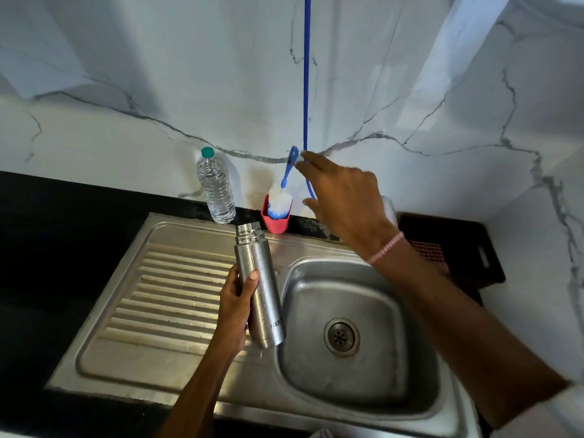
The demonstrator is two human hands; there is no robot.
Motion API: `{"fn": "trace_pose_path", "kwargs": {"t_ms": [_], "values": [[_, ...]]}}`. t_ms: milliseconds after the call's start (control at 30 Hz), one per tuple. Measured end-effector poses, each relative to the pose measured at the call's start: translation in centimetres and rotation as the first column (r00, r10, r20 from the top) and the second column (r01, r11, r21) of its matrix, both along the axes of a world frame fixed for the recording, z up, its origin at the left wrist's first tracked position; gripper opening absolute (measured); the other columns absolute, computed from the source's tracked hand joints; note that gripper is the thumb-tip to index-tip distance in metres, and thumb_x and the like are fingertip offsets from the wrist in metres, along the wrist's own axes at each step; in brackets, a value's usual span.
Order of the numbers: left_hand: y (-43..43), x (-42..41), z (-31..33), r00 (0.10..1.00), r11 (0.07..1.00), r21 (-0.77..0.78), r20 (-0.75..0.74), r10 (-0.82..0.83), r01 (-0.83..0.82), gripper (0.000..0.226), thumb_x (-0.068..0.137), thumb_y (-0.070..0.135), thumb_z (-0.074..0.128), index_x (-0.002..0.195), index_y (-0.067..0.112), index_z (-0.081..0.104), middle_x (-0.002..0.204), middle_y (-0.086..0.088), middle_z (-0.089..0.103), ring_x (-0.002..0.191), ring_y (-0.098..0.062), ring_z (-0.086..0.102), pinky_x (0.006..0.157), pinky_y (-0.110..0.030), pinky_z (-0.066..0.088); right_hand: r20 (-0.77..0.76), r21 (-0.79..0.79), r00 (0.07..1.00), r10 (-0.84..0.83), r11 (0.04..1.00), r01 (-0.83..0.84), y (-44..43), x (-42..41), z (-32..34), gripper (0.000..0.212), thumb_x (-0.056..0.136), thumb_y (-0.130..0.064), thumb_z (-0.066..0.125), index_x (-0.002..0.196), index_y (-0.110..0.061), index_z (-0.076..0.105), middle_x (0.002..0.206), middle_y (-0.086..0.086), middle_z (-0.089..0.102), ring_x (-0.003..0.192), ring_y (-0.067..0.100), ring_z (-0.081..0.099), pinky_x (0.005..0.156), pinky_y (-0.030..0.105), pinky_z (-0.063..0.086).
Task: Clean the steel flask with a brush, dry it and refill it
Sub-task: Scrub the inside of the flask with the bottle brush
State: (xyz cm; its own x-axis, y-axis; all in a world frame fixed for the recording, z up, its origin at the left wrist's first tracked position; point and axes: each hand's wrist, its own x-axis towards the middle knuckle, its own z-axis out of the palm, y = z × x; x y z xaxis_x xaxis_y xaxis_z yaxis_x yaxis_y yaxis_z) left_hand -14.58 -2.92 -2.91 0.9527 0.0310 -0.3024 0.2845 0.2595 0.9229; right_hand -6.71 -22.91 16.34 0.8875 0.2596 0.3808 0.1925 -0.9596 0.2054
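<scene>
My left hand (pixel 237 298) grips a steel flask (pixel 259 289) around its middle, holding it upright and slightly tilted over the sink's drainboard (pixel 177 292). The flask has no cap and is beaded with water drops. A bottle brush (pixel 282 194) with a blue handle and white-and-blue bristles stands head down in a small red cup (pixel 275 221) at the back of the sink. My right hand (pixel 343 197) reaches out over the sink with fingers spread, its fingertips right beside the top of the brush handle and holding nothing.
A clear plastic water bottle (pixel 215 188) with a green cap stands left of the red cup. A blue hose (pixel 306 90) hangs down the marble wall behind the brush. The sink basin (pixel 343 333) lies below my right arm. A dark crate (pixel 455 248) sits at right.
</scene>
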Motion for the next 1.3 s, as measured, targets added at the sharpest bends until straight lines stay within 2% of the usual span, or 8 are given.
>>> {"fn": "trace_pose_path", "kwargs": {"t_ms": [233, 333, 467, 667, 767, 867, 967, 1300], "values": [[-1.7, -1.4, 0.3, 0.999, 0.999, 0.018, 0.007, -0.032, 0.032, 0.061, 0.076, 0.054, 0.077, 0.127, 0.025, 0.064, 0.119, -0.009, 0.074, 0.114, -0.033, 0.069, 0.099, -0.050, 0.056, -0.293, 0.658, 0.956, -0.004, 0.725, 0.204, -4.1, -8.5, -7.7, 0.040, 0.085, -0.043, 0.075, 0.122, -0.033, 0.065, 0.115, -0.013, 0.069, 0.080, 0.006, 0.070, 0.079, 0.036, 0.060], [-3.5, -2.1, 0.5, 0.998, 0.998, -0.011, 0.003, -0.070, 0.070, 0.052, 0.085, 0.044, 0.080, 0.128, 0.022, 0.063, 0.115, -0.004, 0.075, 0.109, -0.023, 0.070, 0.090, -0.038, 0.056, -0.542, 0.768, 0.813, 0.213, 0.519, 0.376, -4.1, -11.6, -11.1, 0.058, 0.079, -0.055, 0.078, 0.131, -0.040, 0.056, 0.116, -0.018, 0.067, 0.091, -0.004, 0.067, 0.083, 0.027, 0.060], [-6.9, -3.4, 0.7, 0.980, 0.976, -0.097, 0.019, -0.196, 0.197, 0.059, 0.083, 0.025, 0.083, 0.135, 0.009, 0.059, 0.120, -0.013, 0.074, 0.109, -0.028, 0.071, 0.088, -0.036, 0.059, -0.596, 0.764, 0.747, 0.293, 0.494, 0.416, -3.6, -14.7, -14.5, 0.097, 0.066, -0.063, 0.082, 0.147, -0.046, 0.032, 0.132, -0.018, 0.057, 0.110, 0.004, 0.062, 0.089, 0.029, 0.056], [-10.0, -5.8, -0.9, 0.876, 0.877, -0.021, 0.065, -0.478, 0.480, 0.069, 0.087, 0.040, 0.078, 0.146, 0.021, 0.049, 0.141, -0.005, 0.063, 0.135, -0.020, 0.057, 0.106, -0.031, 0.050, -0.565, 0.616, 0.825, 0.007, 0.669, 0.415, -5.8, -17.1, -15.5, 0.091, 0.071, -0.061, 0.075, 0.147, -0.032, 0.036, 0.133, -0.005, 0.064, 0.110, 0.021, 0.066, 0.086, 0.036, 0.053], [-9.1, -6.1, -3.9, 0.834, 0.764, 0.419, 0.027, -0.551, 0.491, 0.092, 0.084, 0.088, 0.043, 0.155, 0.031, 0.034, 0.163, 0.004, 0.036, 0.153, -0.013, 0.029, 0.122, -0.027, 0.030, -0.622, 0.484, 0.780, -0.070, 0.748, 0.454, -7.9, -18.0, -16.2, 0.094, 0.070, -0.062, 0.074, 0.150, -0.037, 0.031, 0.137, -0.006, 0.060, 0.113, 0.023, 0.064, 0.089, 0.039, 0.053], [-6.4, -6.8, -8.6, 0.858, 0.318, 0.897, -0.117, -0.501, 0.308, 0.093, 0.096, 0.072, 0.045, 0.165, 0.017, 0.014, 0.172, -0.008, 0.012, 0.159, -0.028, 0.011, 0.128, -0.049, 0.019, -0.704, 0.270, 0.695, -0.149, 0.848, 0.455, -10.0, -18.2, -17.0, 0.100, 0.074, -0.061, 0.074, 0.155, -0.039, 0.019, 0.139, 0.001, 0.057, 0.116, 0.028, 0.062, 0.093, 0.043, 0.052], [-3.9, -8.5, -12.0, 0.869, 0.022, 0.978, -0.175, -0.463, 0.208, 0.098, 0.095, 0.049, 0.065, 0.164, 0.006, 0.010, 0.171, -0.020, 0.008, 0.158, -0.040, 0.010, 0.126, -0.056, 0.021, -0.712, 0.051, 0.659, -0.243, 0.918, 0.394, -11.6, -17.8, -17.6, 0.104, 0.077, -0.056, 0.076, 0.156, -0.041, 0.010, 0.136, 0.003, 0.059, 0.112, 0.030, 0.064, 0.090, 0.043, 0.054], [-1.1, -10.4, -15.5, 0.841, -0.066, 0.959, -0.273, -0.467, 0.275, 0.087, 0.093, 0.041, 0.066, 0.163, 0.013, 0.022, 0.170, -0.015, 0.019, 0.156, -0.039, 0.019, 0.123, -0.056, 0.024, -0.592, -0.335, 0.743, -0.311, 0.934, 0.124, -9.7, -13.3, -14.6, 0.081, 0.085, -0.038, 0.077, 0.152, -0.036, 0.032, 0.098, -0.001, 0.069, 0.086, 0.021, 0.069, 0.075, 0.033, 0.054]]}}
